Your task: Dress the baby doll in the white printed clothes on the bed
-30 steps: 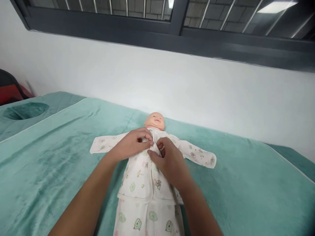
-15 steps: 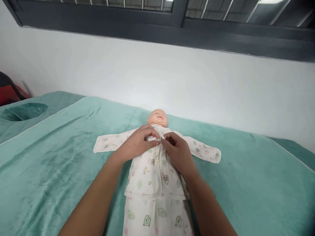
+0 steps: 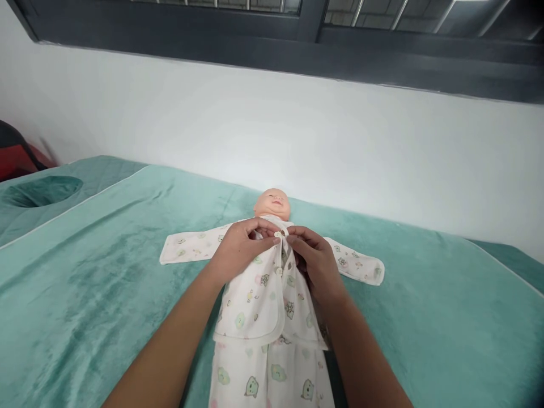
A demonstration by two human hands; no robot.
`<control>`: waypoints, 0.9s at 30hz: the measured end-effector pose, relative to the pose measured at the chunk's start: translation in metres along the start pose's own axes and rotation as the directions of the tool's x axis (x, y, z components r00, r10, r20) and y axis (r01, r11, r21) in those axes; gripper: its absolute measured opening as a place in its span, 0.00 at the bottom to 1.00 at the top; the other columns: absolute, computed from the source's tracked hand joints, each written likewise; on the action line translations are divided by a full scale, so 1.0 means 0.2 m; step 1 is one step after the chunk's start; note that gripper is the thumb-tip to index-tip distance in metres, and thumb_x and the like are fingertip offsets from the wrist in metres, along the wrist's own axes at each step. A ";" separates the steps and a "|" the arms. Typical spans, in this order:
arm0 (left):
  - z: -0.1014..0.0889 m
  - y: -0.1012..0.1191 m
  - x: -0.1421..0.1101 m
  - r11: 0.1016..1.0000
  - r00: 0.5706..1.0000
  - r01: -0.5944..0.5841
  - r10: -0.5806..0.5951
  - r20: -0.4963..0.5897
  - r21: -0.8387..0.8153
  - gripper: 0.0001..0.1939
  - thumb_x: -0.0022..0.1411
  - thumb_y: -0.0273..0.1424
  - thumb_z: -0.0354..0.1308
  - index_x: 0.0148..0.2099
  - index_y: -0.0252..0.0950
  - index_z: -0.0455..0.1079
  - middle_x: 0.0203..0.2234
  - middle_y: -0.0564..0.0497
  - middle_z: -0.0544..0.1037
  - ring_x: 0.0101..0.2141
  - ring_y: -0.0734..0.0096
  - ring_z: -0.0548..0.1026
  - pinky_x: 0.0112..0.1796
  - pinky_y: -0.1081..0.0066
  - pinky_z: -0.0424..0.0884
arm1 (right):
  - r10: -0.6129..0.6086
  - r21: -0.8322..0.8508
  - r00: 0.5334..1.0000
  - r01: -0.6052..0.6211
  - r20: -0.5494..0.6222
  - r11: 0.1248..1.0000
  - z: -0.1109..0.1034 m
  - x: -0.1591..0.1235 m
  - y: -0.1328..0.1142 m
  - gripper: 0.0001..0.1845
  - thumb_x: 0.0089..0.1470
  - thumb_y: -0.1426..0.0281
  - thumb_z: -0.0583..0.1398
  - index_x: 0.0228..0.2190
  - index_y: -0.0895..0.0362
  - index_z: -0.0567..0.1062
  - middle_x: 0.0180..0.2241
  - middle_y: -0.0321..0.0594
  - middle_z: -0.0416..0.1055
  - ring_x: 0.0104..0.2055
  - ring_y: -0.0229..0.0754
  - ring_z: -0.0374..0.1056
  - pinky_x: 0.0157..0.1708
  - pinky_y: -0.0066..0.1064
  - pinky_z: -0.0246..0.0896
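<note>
A baby doll [image 3: 272, 204] lies on its back, dressed in a white baby shirt [image 3: 250, 300] printed with small animals, its sleeves spread to both sides. My left hand [image 3: 244, 246] pinches the shirt's left front edge beside a pale button [image 3: 277, 234] near the neck. On the other front edge, my right hand [image 3: 317, 258] has thumb and finger closed on the cloth. Between them the two edges stand slightly apart. Lower down the front shows another button [image 3: 279, 272]. Matching printed trousers [image 3: 272, 377] cover the legs below the shirt hem.
A green plush cover [image 3: 106, 294] spreads under the doll, with a round hole [image 3: 45, 191] at the far left. Behind stands a white wall [image 3: 272, 130] below a dark window frame [image 3: 212, 37]. A red and black object [image 3: 19, 153] sits at the left edge.
Both hands have lifted the shirt's front edges a little and drawn them apart. The upper button, mostly covered before, now shows between the fingers, and the lower button is plainer.
</note>
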State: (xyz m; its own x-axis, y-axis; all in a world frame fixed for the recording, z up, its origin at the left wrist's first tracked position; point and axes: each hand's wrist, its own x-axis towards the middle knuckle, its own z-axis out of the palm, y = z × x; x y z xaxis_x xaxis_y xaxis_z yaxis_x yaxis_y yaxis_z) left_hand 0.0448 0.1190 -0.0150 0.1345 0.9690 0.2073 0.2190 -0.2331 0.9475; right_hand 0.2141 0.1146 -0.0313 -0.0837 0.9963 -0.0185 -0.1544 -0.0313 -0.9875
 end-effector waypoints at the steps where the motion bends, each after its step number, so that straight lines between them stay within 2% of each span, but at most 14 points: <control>1: 0.00 0.00 0.00 1.000 1.000 0.006 -0.006 -0.005 -0.018 0.06 0.56 0.35 0.63 0.37 0.41 0.77 0.27 0.54 0.73 0.27 0.74 0.67 0.30 0.73 0.62 | -0.011 -0.005 1.000 0.011 0.003 1.000 0.00 0.00 0.00 0.12 0.49 0.61 0.66 0.33 0.54 0.77 0.20 0.28 0.59 0.20 0.30 0.50 0.21 0.25 0.45; 7: 0.00 -0.01 0.00 0.998 0.999 0.028 -0.029 -0.020 -0.051 0.07 0.54 0.36 0.64 0.36 0.40 0.77 0.27 0.54 0.74 0.27 0.73 0.67 0.30 0.73 0.62 | -0.039 -0.041 0.999 0.039 0.009 0.998 0.00 0.01 0.01 0.14 0.47 0.60 0.67 0.35 0.54 0.77 0.23 0.30 0.65 0.22 0.32 0.55 0.22 0.26 0.49; 11: 0.00 -0.02 0.00 0.999 1.000 0.019 -0.020 -0.019 -0.046 0.07 0.55 0.37 0.64 0.36 0.41 0.77 0.27 0.54 0.75 0.27 0.73 0.67 0.29 0.73 0.61 | -0.050 -0.049 0.998 0.051 0.026 0.997 0.00 0.01 0.00 0.14 0.48 0.60 0.67 0.36 0.53 0.78 0.22 0.29 0.63 0.21 0.31 0.54 0.21 0.26 0.47; 15: 0.00 -0.03 0.01 0.999 0.999 -0.017 0.018 0.027 -0.049 0.07 0.59 0.37 0.61 0.36 0.40 0.76 0.32 0.53 0.77 0.30 0.72 0.68 0.32 0.71 0.62 | -0.053 -0.084 0.997 0.058 0.051 0.995 -0.01 0.01 -0.01 0.16 0.50 0.61 0.66 0.40 0.52 0.80 0.21 0.28 0.60 0.21 0.31 0.52 0.20 0.26 0.45; 20: -0.01 -0.04 0.01 0.999 0.999 -0.029 0.029 0.021 0.021 0.06 0.58 0.35 0.62 0.38 0.42 0.75 0.26 0.56 0.72 0.27 0.74 0.64 0.31 0.72 0.61 | -0.053 -0.080 0.995 0.060 0.083 0.995 -0.01 0.01 -0.01 0.14 0.51 0.62 0.65 0.40 0.53 0.79 0.21 0.28 0.58 0.20 0.30 0.50 0.19 0.25 0.44; 23: -0.02 -0.03 0.01 0.998 0.997 -0.053 0.051 0.051 0.046 0.07 0.59 0.35 0.61 0.40 0.43 0.77 0.30 0.54 0.76 0.28 0.73 0.66 0.32 0.71 0.61 | -0.059 -0.037 0.993 0.063 0.105 0.997 -0.02 0.01 -0.01 0.14 0.51 0.64 0.65 0.42 0.51 0.77 0.25 0.28 0.62 0.20 0.29 0.52 0.17 0.24 0.44; 27: -0.02 -0.03 0.01 0.998 0.997 -0.051 0.049 0.053 0.044 0.07 0.60 0.37 0.60 0.35 0.41 0.78 0.33 0.52 0.79 0.31 0.70 0.70 0.34 0.70 0.63 | -0.056 -0.005 0.993 0.057 0.108 0.998 -0.03 0.02 0.00 0.14 0.52 0.65 0.64 0.42 0.51 0.75 0.32 0.31 0.68 0.20 0.28 0.54 0.17 0.23 0.45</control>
State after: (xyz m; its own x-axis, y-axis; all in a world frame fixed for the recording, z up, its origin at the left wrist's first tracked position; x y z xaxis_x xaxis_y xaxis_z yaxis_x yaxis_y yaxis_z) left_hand 0.0403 0.1226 -0.0200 0.1962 0.9507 0.2403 0.2539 -0.2859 0.9240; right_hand 0.2196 0.1185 -0.0316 -0.1805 0.9821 0.0534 -0.1535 0.0255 -0.9878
